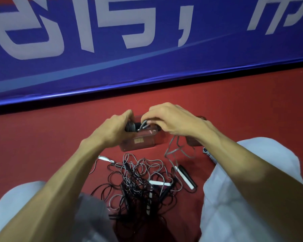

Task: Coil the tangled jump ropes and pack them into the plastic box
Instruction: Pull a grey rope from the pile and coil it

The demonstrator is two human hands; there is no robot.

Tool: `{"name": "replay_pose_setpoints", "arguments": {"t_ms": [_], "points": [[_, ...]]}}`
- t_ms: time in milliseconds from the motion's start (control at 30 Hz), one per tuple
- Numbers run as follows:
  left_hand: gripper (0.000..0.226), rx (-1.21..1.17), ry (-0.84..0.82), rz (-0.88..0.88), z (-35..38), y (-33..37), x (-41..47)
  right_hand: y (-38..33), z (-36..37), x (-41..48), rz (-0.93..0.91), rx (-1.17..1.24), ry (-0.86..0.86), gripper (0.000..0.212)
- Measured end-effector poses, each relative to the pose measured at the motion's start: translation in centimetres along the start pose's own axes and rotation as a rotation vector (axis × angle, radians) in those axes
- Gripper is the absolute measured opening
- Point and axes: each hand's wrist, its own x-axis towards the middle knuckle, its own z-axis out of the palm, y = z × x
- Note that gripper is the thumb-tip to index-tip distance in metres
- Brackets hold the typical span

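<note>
A clear plastic box stands on the red floor in front of me. My left hand grips a coiled bundle of rope and handles over the box's left end. My right hand pinches a loop of grey rope above the box; that rope trails down to the right. A tangled pile of black and grey jump ropes with white and black handles lies between my knees.
A blue banner wall with white lettering runs across just behind the box. My knees in light trousers flank the pile. A striped handle lies by my right knee. A clear lid-like piece sits right of the box.
</note>
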Motion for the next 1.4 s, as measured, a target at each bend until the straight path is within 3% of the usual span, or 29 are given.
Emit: {"name": "replay_pose_setpoints", "arguments": {"t_ms": [67,167,267,500,600,667,767,867,1033,1233,1400], "points": [[0.045,0.083,-0.064,0.084,0.3,0.8,-0.2,-0.1,0.0,0.1,-0.004,0.002,0.127,0.013],[0.078,0.11,-0.08,0.155,0.0,2.0,-0.8,0.2,0.1,0.4,0.12,-0.004,0.304,0.012],[0.072,0.072,-0.035,0.172,-0.2,2.4,-1.1,1.0,0.2,0.7,0.326,0.12,0.409,0.021],[0.037,-0.159,0.052,0.192,-0.8,3.4,-1.7,1.3,0.0,0.9,0.555,0.619,0.363,0.045],[0.014,-0.374,0.034,0.189,-1.4,3.6,-1.9,1.7,-0.4,0.8,0.542,0.931,0.332,0.026],[0.007,-0.656,-0.03,0.146,-2.0,3.7,-2.1,1.8,-0.4,0.6,0.519,1.026,0.276,0.013],[0.009,-1.037,-0.026,0.059,-2.5,4.0,-2.1,1.1,0.3,0.7,0.532,1.051,0.254,0.026],[0.021,-1.121,0.127,-0.05,-2.8,3.7,-1.7,0.1,0.5,0.9,0.497,1.007,0.09,0.016],[0.025,-1.085,0.276,-0.076,-2.7,2.7,-1.4,-0.4,0.5,0.8,0.432,0.937,-0.068,0.015],[0.007,-0.721,0.454,-0.098,-2.2,1.3,-0.5,-0.4,0.5,0.3,0.478,0.79,-0.327,0.015],[0.025,-0.465,0.461,-0.124,-1.2,0.7,0.0,-0.6,0.4,0.3,0.369,0.57,-0.354,0.013]]}}
